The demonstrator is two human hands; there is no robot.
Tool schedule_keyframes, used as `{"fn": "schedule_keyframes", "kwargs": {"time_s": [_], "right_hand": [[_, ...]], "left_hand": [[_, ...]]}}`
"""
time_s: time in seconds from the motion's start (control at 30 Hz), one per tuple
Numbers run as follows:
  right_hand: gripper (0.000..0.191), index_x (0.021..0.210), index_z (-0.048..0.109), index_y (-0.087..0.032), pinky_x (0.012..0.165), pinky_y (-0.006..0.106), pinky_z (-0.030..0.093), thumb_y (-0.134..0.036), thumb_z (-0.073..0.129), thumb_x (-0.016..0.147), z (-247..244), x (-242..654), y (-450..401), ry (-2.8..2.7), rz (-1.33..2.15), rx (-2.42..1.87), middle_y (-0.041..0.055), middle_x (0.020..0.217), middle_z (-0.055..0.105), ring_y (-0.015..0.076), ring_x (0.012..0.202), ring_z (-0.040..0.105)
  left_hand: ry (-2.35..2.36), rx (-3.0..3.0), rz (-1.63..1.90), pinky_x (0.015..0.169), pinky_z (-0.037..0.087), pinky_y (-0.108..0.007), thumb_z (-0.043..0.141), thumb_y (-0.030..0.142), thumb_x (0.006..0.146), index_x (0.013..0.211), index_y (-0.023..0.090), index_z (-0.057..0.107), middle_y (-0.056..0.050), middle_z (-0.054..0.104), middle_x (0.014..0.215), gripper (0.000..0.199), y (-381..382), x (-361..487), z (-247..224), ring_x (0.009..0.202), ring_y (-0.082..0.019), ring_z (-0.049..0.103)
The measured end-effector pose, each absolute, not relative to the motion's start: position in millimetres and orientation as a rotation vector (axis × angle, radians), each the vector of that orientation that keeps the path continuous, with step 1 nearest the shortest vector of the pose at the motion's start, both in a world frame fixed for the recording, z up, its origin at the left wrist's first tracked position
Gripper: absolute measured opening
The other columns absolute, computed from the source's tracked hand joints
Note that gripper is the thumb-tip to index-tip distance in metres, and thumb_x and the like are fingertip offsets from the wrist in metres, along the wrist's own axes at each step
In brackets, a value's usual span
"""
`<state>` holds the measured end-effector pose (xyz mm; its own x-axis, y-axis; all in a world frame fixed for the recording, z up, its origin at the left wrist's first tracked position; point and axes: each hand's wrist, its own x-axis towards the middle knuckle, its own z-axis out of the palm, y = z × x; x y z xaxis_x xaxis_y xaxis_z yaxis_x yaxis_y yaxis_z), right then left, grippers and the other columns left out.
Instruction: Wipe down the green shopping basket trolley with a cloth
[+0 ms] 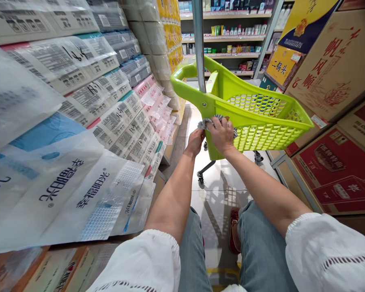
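Note:
A bright green shopping cart (261, 109) with a perforated plastic basket stands in front of me, its metal pole rising past the top of the view. Against the cart's near lower side, my right hand (221, 133) presses a grey patterned cloth (216, 120), fingers curled over it. My left hand (195, 141) is at the cart's near edge, its closed fingers pinching the left end of the same cloth. Part of the cloth is hidden under the right hand.
Stacked tissue packs (109, 109) line the left side, some with plastic wrap hanging out. Cardboard boxes (334, 61) are piled on the right. Shelves (228, 38) of bottles stand at the back. A caster (200, 177) of the cart rests on the tiled floor (213, 202).

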<state>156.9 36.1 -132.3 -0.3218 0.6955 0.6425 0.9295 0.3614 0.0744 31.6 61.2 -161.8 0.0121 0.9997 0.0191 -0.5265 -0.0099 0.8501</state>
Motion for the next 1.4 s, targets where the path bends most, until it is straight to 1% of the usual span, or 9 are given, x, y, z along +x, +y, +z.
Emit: {"fn": "schedule_keyframes", "kwargs": {"time_s": [0.17, 0.33, 0.43, 0.67, 0.8, 0.97, 1.07, 1.23, 1.4], "right_hand": [[0.037, 0.123, 0.06, -0.027, 0.084, 0.042, 0.03, -0.026, 0.034, 0.097, -133, 154, 35, -2.097, -0.57, -1.46, 0.0117, 0.136, 0.053, 0.0298, 0.108, 0.046], [0.037, 0.113, 0.064, -0.023, 0.081, 0.039, 0.03, -0.023, 0.03, 0.098, -172, 168, 21, -2.366, -0.548, -1.374, 0.0108, 0.129, 0.057, 0.0258, 0.101, 0.046], [0.037, 0.107, 0.066, -0.021, 0.081, 0.038, 0.03, -0.023, 0.03, 0.098, -174, 170, 21, -2.41, -0.544, -1.355, 0.0109, 0.124, 0.06, 0.0248, 0.1, 0.045], [0.037, 0.124, 0.059, -0.029, 0.084, 0.042, 0.029, -0.027, 0.032, 0.098, -133, 157, 41, -2.045, -0.585, -1.443, 0.0094, 0.138, 0.052, 0.0299, 0.109, 0.044], [0.037, 0.123, 0.06, -0.027, 0.083, 0.041, 0.029, -0.026, 0.033, 0.098, -150, 160, 34, -2.177, -0.547, -1.431, 0.0105, 0.136, 0.053, 0.0285, 0.106, 0.045], [0.038, 0.11, 0.065, -0.022, 0.081, 0.039, 0.03, -0.023, 0.029, 0.098, -179, 173, 17, -2.437, -0.538, -1.334, 0.0097, 0.125, 0.06, 0.0252, 0.1, 0.047], [0.037, 0.113, 0.065, -0.024, 0.083, 0.04, 0.03, -0.024, 0.032, 0.098, -169, 175, 17, -2.373, -0.573, -1.333, 0.0102, 0.128, 0.058, 0.0261, 0.103, 0.046], [0.038, 0.125, 0.06, -0.029, 0.084, 0.041, 0.029, -0.028, 0.033, 0.098, -139, 167, 29, -2.192, -0.587, -1.4, 0.0089, 0.138, 0.052, 0.0292, 0.108, 0.045], [0.039, 0.125, 0.058, -0.028, 0.082, 0.04, 0.029, -0.027, 0.029, 0.099, -159, 163, 33, -2.234, -0.546, -1.442, 0.0091, 0.137, 0.052, 0.0281, 0.106, 0.046]], "left_hand": [[0.77, 0.769, 1.443, 0.088, 0.049, -0.028, 0.069, 0.025, 0.082, 0.083, 0.015, 0.066, -0.002, 0.067, 0.076, 0.011, 63, 31, -164, 0.089, -0.015, 0.064], [0.767, 0.826, 1.392, 0.078, 0.051, -0.028, 0.068, 0.036, 0.082, 0.088, 0.016, 0.068, -0.004, 0.07, 0.08, 0.022, 64, 31, -163, 0.087, -0.017, 0.066], [0.782, 0.866, 1.384, 0.076, 0.051, -0.027, 0.065, 0.039, 0.085, 0.088, 0.015, 0.068, -0.005, 0.07, 0.079, 0.024, 63, 30, -164, 0.084, -0.016, 0.066], [0.767, 0.811, 1.446, 0.086, 0.048, -0.026, 0.066, 0.025, 0.085, 0.082, 0.016, 0.066, -0.001, 0.065, 0.075, 0.01, 65, 29, -169, 0.08, -0.011, 0.061], [0.758, 0.848, 1.417, 0.083, 0.049, -0.026, 0.069, 0.029, 0.082, 0.084, 0.016, 0.067, -0.001, 0.067, 0.076, 0.013, 64, 28, -167, 0.082, -0.012, 0.062], [0.747, 0.861, 1.418, 0.078, 0.05, -0.027, 0.068, 0.038, 0.082, 0.088, 0.015, 0.069, -0.004, 0.07, 0.081, 0.024, 69, 28, -172, 0.081, -0.014, 0.064], [0.798, 0.814, 1.463, 0.078, 0.049, -0.027, 0.07, 0.035, 0.081, 0.087, 0.015, 0.068, -0.003, 0.07, 0.08, 0.02, 73, 31, -183, 0.081, -0.014, 0.065], [0.962, 0.721, 1.405, 0.076, 0.048, -0.026, 0.069, 0.026, 0.08, 0.072, 0.016, 0.064, -0.001, 0.066, 0.069, 0.014, 70, 38, -201, 0.075, -0.013, 0.063], [0.949, 0.686, 1.351, 0.074, 0.049, -0.025, 0.068, 0.025, 0.081, 0.071, 0.017, 0.063, 0.0, 0.065, 0.066, 0.014, 71, 36, -205, 0.068, -0.01, 0.061]]}}
